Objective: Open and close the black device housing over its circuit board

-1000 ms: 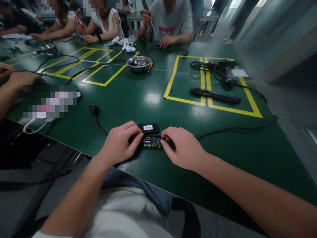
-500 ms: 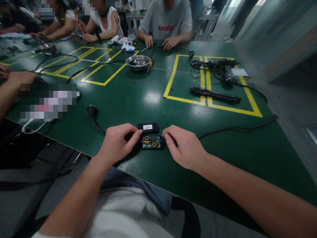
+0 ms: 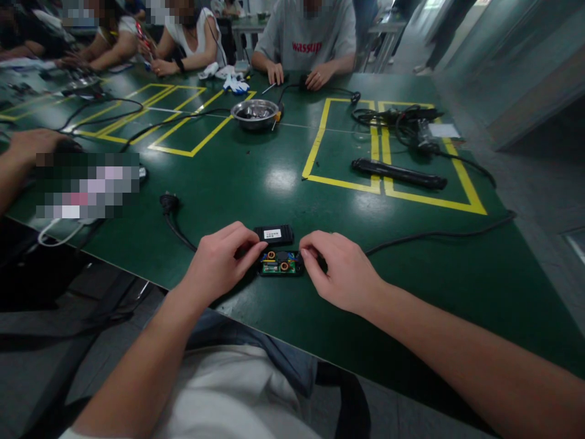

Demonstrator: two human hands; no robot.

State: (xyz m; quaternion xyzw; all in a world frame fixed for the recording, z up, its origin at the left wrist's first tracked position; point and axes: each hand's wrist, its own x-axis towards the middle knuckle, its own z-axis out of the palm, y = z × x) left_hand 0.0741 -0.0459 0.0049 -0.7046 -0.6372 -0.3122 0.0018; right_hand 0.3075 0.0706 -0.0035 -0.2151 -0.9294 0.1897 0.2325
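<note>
A small black case half with a green circuit board point(image 3: 276, 266) lies face up near the table's front edge. Copper coils and coloured wires show on the board. Just behind it rests the black ribbed cover point(image 3: 275, 234) with a white label. My left hand point(image 3: 223, 259) is closed in a pinch at the board's upper left corner; whatever its fingertips hold is hidden. At the right end of the case, my right hand point(image 3: 340, 265) pinches where a black cable point(image 3: 434, 235) runs in behind the fingers. Another black cable with a plug point(image 3: 169, 202) passes behind my left hand.
Beyond the case stands a metal bowl point(image 3: 255, 114) of small dark parts. A wrapped black bundle point(image 3: 398, 174) and coiled cables point(image 3: 406, 125) lie among yellow tape outlines at right. At left are a pixelated object point(image 3: 91, 186) and a co-worker's hand point(image 3: 39, 146). Other people sit opposite.
My left fingertips have shifted slightly right, and the case's lower edge shows more clearly. My right hand has barely moved. The co-worker's hand at left has changed position.
</note>
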